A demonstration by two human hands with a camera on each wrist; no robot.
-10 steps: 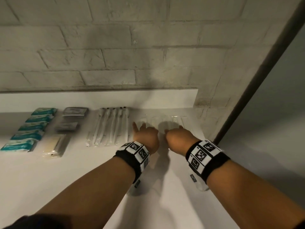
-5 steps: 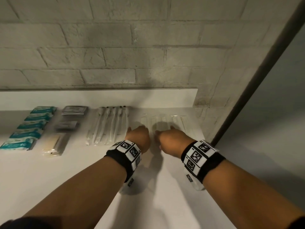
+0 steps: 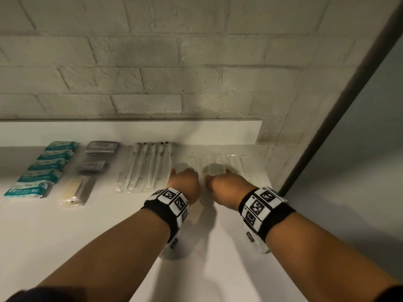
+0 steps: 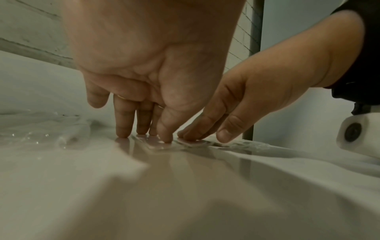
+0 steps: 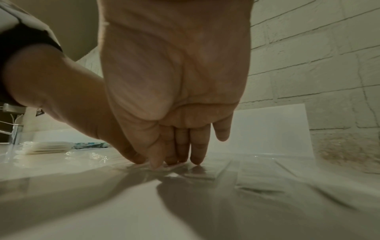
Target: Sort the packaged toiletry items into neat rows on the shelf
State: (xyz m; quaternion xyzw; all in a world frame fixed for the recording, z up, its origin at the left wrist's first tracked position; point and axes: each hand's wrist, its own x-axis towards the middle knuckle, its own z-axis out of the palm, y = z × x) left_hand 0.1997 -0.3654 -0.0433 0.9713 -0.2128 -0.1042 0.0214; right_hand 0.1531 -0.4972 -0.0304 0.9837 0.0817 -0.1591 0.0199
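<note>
On the white shelf (image 3: 65,236), a row of clear-wrapped combs (image 3: 232,162) lies side by side at the right end. My left hand (image 3: 184,182) and right hand (image 3: 226,186) are close together at the near ends of these packets. In the left wrist view, the left hand (image 4: 141,123) presses straight fingertips down on a clear comb packet (image 4: 156,142), and the right hand (image 4: 226,116) lies flat beside it. In the right wrist view, the right hand (image 5: 179,151) touches the wrapping (image 5: 257,172) with straight fingers. Neither hand grips anything.
Left of the combs lie wrapped toothbrushes (image 3: 148,168), dark sachets (image 3: 101,147), a beige packet (image 3: 75,190) and a column of teal packets (image 3: 43,166). A brick wall (image 3: 152,73) backs the shelf. A dark post (image 3: 327,131) stands past its right end.
Both hands have slid a little to the left along the near ends of the comb packets, still pressing flat.
</note>
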